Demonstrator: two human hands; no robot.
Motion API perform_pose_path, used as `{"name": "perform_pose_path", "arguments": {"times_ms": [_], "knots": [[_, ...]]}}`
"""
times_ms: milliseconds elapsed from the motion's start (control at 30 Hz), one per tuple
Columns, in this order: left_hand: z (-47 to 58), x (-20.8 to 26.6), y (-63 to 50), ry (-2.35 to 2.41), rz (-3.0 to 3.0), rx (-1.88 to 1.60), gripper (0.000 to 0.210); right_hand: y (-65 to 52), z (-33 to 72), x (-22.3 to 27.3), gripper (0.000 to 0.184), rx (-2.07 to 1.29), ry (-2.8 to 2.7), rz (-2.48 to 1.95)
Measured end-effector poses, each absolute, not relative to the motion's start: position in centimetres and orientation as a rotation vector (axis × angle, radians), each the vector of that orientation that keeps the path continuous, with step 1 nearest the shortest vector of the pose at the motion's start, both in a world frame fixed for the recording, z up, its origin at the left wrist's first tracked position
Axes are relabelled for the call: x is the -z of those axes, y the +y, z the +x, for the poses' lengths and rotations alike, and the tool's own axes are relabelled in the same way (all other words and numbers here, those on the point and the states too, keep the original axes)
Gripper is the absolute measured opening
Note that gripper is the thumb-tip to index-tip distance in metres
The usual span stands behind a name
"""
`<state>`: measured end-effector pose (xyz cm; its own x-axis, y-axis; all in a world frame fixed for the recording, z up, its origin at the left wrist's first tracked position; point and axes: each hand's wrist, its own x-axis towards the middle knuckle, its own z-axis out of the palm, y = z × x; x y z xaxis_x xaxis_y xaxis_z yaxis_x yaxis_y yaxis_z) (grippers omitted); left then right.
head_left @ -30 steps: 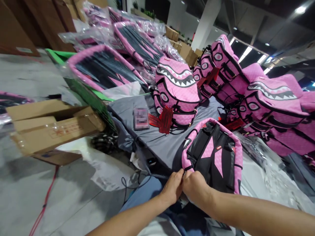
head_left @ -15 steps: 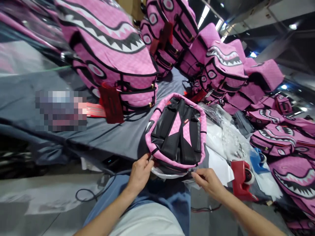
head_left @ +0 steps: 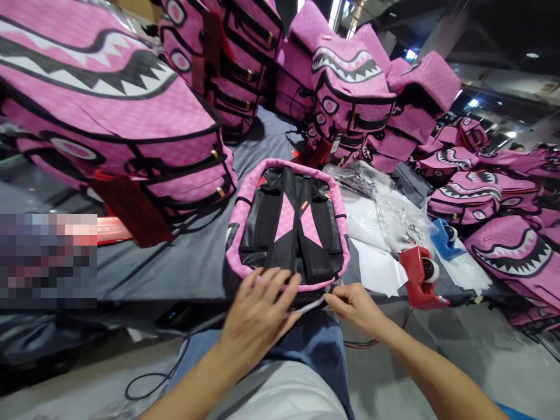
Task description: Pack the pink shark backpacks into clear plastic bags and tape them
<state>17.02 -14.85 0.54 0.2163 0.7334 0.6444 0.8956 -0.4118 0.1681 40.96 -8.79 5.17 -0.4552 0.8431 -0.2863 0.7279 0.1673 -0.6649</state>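
A pink and black backpack (head_left: 292, 219) lies on the grey-covered table with its black shoulder straps facing up. My left hand (head_left: 261, 306) rests on its near edge, fingers stretched out and slightly apart. At the near right corner my right hand (head_left: 353, 306) is pinched on the edge of a clear plastic sheet (head_left: 311, 304), which runs under the near side of the backpack toward my left hand. Most of that plastic is hidden beneath the backpack.
Large pink shark-mouth backpacks (head_left: 109, 111) stand at the left, and more (head_left: 350, 76) are stacked behind and right. Clear plastic bags (head_left: 385, 204), white paper (head_left: 380, 268), a red tape dispenser (head_left: 422, 280) and a blue tape dispenser (head_left: 448, 238) lie at the right.
My left hand has moved from pinching at the near left corner to lying flat on the near edge. My right hand stays pinched near the right corner. The view has shifted right.
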Motion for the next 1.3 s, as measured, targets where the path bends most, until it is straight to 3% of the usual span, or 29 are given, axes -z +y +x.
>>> {"name": "perform_pose_path", "arguments": {"times_ms": [133, 267, 500, 567, 700, 767, 867, 967, 1133, 1300], "knots": [[18.8, -0.2, -11.4, -1.292, -2.564, 0.819, 0.017, -7.6, 42.0, -4.8, 0.051, -1.165, -2.288, -1.605], [18.6, 0.3, -10.9, -1.112, -2.646, 0.896, 0.022, -7.4, 42.4, -5.5, 0.052, -1.211, -2.343, -1.706], [18.9, -0.4, -11.5, -1.106, -2.646, 1.052, 0.027, -9.2, 37.4, -7.3, 0.025, -0.188, -2.857, -2.002], [18.8, -0.2, -12.0, -1.097, -2.63, 1.067, 0.027, -9.8, 36.4, -8.1, 0.025, -0.301, -2.954, -1.895], [18.1, 0.1, -13.5, -0.98, -2.637, 1.046, 0.025, -9.6, 36.8, -10.7, 0.029, -1.128, -2.913, -1.208], [17.4, -0.8, -13.1, -0.908, -2.752, 1.025, 0.025, -8.0, 37.4, -11.2, 0.026, -1.005, -2.756, -1.113], [16.0, -3.4, -8.9, -0.941, -3.053, 0.89, 0.036, -4.4, 37.7, -9.3, 0.026, -0.405, -2.638, -1.319], [14.7, -4.8, -1.0, -1.216, -2.937, 0.824, 0.04, -0.9, 37.1, -5.7, 0.029, -0.047, -2.743, -1.386], [13.9, 0.0, 8.8, -1.669, -2.552, 0.502, 0.069, 5.4, 37.6, -3.5, 0.022, -0.216, -2.745, -1.25], [13.7, 4.7, 8.8, -1.718, -2.56, 0.435, 0.072, 17.6, 42.1, -4.6, 0.022, -0.266, -2.216, -1.634]]}}
